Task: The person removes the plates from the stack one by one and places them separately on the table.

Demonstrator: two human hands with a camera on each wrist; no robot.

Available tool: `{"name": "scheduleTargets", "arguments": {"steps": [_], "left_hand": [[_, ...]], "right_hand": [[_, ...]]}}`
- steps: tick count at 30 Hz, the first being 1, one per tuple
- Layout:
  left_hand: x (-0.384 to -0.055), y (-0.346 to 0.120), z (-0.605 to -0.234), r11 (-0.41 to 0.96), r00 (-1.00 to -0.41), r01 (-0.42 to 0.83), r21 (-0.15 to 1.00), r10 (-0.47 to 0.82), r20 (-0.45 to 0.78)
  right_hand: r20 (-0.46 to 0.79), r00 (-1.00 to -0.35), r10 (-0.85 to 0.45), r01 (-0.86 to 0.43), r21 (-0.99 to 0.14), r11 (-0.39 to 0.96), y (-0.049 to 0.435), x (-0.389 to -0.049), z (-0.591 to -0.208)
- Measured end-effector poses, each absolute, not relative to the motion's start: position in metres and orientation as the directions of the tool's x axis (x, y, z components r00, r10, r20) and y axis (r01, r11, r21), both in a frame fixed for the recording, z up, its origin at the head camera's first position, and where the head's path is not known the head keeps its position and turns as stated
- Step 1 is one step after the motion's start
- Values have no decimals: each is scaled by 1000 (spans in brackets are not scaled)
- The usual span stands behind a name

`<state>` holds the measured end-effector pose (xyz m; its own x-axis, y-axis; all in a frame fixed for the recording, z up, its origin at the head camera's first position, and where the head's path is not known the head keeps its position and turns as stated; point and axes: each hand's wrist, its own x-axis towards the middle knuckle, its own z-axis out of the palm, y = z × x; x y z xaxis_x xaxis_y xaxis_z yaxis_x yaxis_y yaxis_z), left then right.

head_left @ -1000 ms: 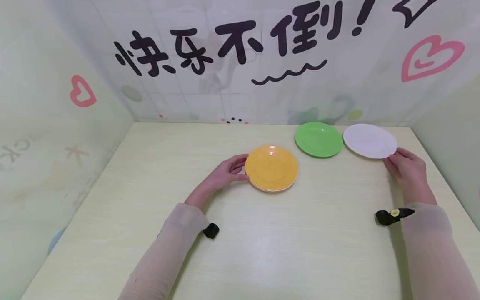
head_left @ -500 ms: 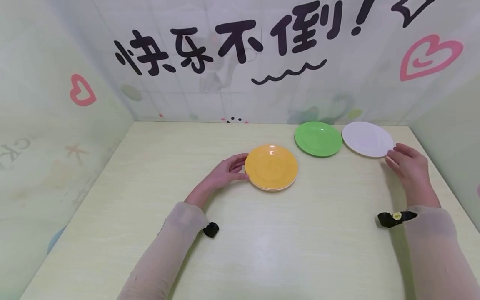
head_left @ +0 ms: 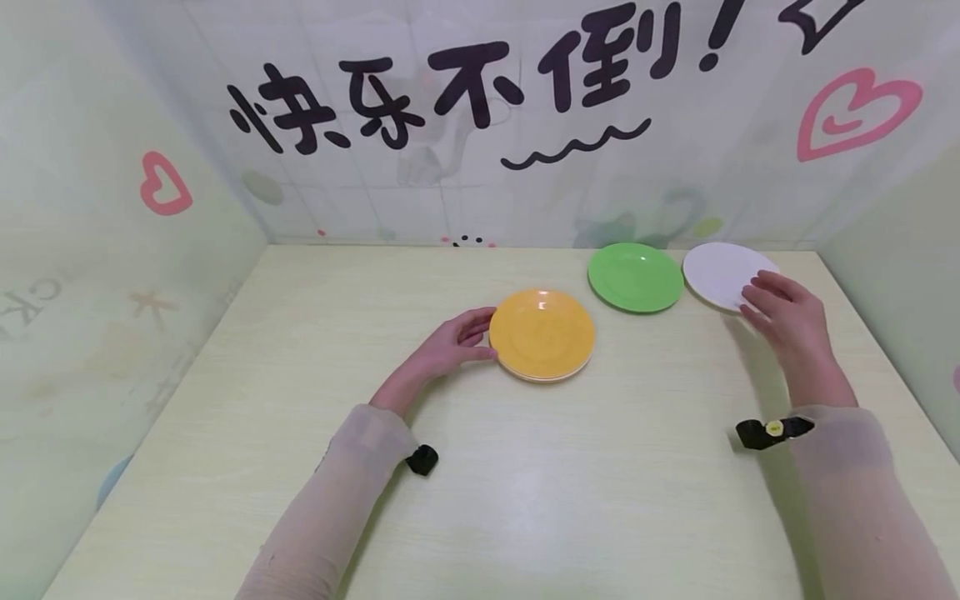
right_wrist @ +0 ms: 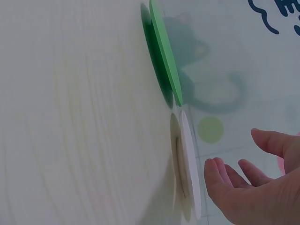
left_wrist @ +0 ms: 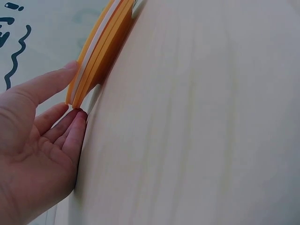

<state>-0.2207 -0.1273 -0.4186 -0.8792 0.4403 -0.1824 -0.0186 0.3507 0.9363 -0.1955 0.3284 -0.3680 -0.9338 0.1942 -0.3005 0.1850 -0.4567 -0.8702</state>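
Observation:
A stack of plates (head_left: pixel 542 335) stands mid-table with an orange one on top; its edge (left_wrist: pixel 96 54) in the left wrist view shows a white layer among orange ones. My left hand (head_left: pixel 453 340) holds the stack at its left rim, thumb (left_wrist: pixel 58 82) against the upper edge and fingers below it. At the back right lies a white plate (head_left: pixel 716 271). My right hand (head_left: pixel 791 321), holding nothing, overlaps its right front part in the head view. The right wrist view shows the fingers (right_wrist: pixel 216 176) raised apart from the white plate (right_wrist: pixel 190 164).
A green plate (head_left: pixel 636 277) lies just left of the white one, near the back wall (head_left: pixel 375 200). Pale side walls (head_left: pixel 900 250) bound the light wooden table (head_left: pixel 585 483) at left and right. Black wrist cameras (head_left: pixel 772 432) sit on the sleeves.
My right hand has let go of the white plate's right rim, drawn slightly back, then moved left over the plate. The left hand and the stack have stayed in place.

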Motion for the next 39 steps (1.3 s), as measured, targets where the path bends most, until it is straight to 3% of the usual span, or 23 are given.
{"name": "scheduleTargets", "arguments": {"steps": [10,39], "left_hand": [[-218,-126,-418,350,-883,-37,936,428,-195],[-213,-119,-421,342,-897,-54,938,395,-196]], "right_hand": [[-216,-969,119,159,-915,-371,306,-199,-377],[-214,-974,-76,215,-976,-12,239,-210,-393]]}}
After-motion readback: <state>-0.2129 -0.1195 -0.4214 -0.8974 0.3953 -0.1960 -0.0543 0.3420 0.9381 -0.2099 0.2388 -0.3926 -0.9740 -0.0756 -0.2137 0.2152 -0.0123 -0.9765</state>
